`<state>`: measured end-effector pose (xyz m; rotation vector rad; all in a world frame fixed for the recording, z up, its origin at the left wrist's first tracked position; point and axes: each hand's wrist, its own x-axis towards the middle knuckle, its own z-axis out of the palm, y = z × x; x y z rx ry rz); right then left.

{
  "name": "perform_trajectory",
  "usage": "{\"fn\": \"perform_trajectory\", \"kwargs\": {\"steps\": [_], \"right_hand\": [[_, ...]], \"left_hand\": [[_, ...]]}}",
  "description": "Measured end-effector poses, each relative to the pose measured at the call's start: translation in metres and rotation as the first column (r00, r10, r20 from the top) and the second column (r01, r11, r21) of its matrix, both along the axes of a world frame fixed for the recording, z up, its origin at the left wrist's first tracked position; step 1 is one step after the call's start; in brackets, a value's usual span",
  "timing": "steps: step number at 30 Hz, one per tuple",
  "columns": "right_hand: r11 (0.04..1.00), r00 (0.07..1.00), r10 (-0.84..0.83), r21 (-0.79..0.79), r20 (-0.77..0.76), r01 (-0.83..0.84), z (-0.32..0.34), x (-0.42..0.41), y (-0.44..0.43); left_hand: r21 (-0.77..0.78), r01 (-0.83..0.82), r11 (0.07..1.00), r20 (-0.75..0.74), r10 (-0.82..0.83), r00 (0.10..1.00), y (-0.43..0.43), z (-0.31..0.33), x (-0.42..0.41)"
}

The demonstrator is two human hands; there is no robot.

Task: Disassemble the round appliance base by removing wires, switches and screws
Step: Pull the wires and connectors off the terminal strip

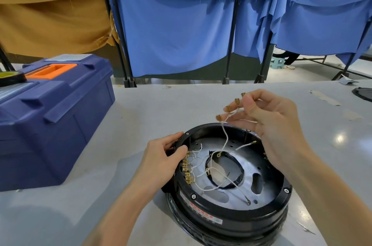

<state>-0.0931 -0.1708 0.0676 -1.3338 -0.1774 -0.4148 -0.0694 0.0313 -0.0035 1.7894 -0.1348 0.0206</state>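
– So, where does the base sit?
– The round appliance base [231, 213] lies on the grey table [161, 108] right in front of you, open side up. The silver metal plate [263, 191] shows inside its black rim.
– And my hands?
– Your left hand [163, 157] grips the rim on the left side, thumb hooked over the edge just beside the row of brass terminals [188, 167]. Your right hand [269, 123] is raised above the far rim, fingers curled and pinching a bundle of white wires [225, 135]. Their brass spade connectors [228, 108] fan out past your fingertips, and the wires trail down toward the hole in the plate's middle.
– Anything else?
– Hex screws [193, 196] sit in the rim. A blue toolbox [56, 125] with an orange handle stands to your left, apart from the base.
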Motion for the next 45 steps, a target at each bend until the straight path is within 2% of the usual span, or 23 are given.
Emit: {"fn": "perform_trajectory", "kwargs": {"steps": [7,12,17,21,24,28,30,32,34,37,39,40,45], "right_hand": [[0.987,0.995,-0.088,0.137,0.056,0.079,0.021,0.015,-0.015],[0.972,0.98,-0.181,0.167,0.078,0.166,0.027,0.026,-0.026],[0.941,0.939,-0.335,-0.022,0.081,0.338,0.02,0.042,-0.036],[0.95,0.955,-0.283,-0.112,0.088,0.292,0.005,0.069,-0.039],[0.915,0.964,-0.259,-0.305,0.061,0.265,-0.008,0.096,-0.034],[0.779,0.979,-0.181,-0.593,0.096,0.202,-0.023,0.126,-0.015],[0.616,0.984,-0.143,-0.768,0.11,0.176,-0.029,0.138,-0.005],[0.395,0.992,-0.101,-0.912,0.081,0.115,-0.033,0.149,0.002],[0.228,0.997,-0.068,-0.973,0.032,0.047,-0.037,0.157,0.011],[0.138,0.993,-0.025,-0.985,-0.113,-0.108,-0.045,0.167,0.022],[0.149,0.968,0.017,-0.957,-0.249,-0.249,-0.048,0.17,0.022],[0.192,0.957,0.035,-0.938,-0.289,-0.29,-0.049,0.17,0.019],[0.557,0.959,-0.041,-0.803,-0.282,-0.212,-0.039,0.162,0.005]], "left_hand": [[0.065,0.041,0.997,0.025,-0.043,0.999,0.009,0.002,0.001],[0.076,0.053,0.996,0.015,-0.054,0.998,0.011,0.004,0.003],[0.124,0.079,0.989,0.02,-0.082,0.996,0.013,0.005,0.006],[0.133,0.108,0.985,-0.001,-0.109,0.994,0.012,0.005,0.006],[0.13,0.092,0.987,0.021,-0.096,0.995,0.011,0.003,0.006],[0.131,0.05,0.99,0.053,-0.057,0.997,0.007,0.0,0.007],[0.118,0.045,0.992,0.051,-0.051,0.997,0.005,-0.001,0.006],[0.11,0.044,0.993,0.049,-0.049,0.998,0.005,-0.001,0.005],[0.111,0.043,0.993,0.05,-0.049,0.998,0.005,-0.001,0.005],[0.122,0.042,0.992,0.054,-0.049,0.997,0.005,-0.001,0.005],[0.111,0.044,0.993,0.06,-0.051,0.997,0.005,-0.002,0.006],[0.106,0.045,0.993,0.062,-0.052,0.997,0.005,-0.002,0.006],[0.107,0.046,0.993,0.051,-0.052,0.997,0.005,-0.003,0.007]]}}
